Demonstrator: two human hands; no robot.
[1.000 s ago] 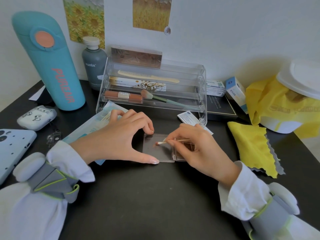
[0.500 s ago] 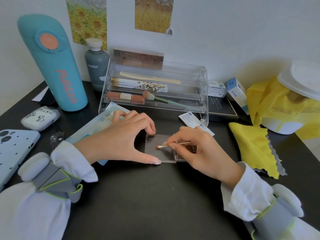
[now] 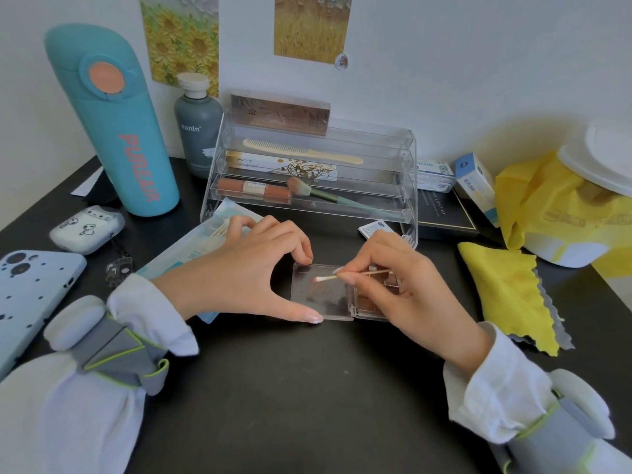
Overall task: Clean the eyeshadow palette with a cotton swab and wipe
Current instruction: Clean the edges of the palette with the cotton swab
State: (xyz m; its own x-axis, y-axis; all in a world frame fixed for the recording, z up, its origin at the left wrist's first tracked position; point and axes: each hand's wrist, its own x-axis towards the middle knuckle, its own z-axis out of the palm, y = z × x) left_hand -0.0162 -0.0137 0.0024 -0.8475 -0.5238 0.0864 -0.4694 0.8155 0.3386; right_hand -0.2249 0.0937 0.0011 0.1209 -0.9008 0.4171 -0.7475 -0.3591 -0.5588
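A small clear eyeshadow palette point(image 3: 325, 295) lies open on the black desk, its smudged transparent lid flat to the left and its brown pans partly hidden under my right hand. My left hand point(image 3: 249, 268) pins the lid at its left edge with thumb and fingertips. My right hand point(image 3: 403, 289) pinches a wooden-stemmed cotton swab point(image 3: 328, 278), whose pink-stained tip rests on the lid. A wipe packet point(image 3: 374, 228) lies just behind my right hand.
A clear acrylic organiser point(image 3: 408, 186) with comb, brush and lip gloss stands behind. A teal bottle point(image 3: 116, 131), grey bottle point(image 3: 196, 124), earbud case point(image 3: 87, 229) and phone point(image 3: 30, 295) sit left. A yellow cloth point(image 3: 506, 289) and a lined white bin point(image 3: 588, 206) sit right.
The swab tip has slid slightly across the lid under my right hand. My left hand keeps its hold on the lid's edge.
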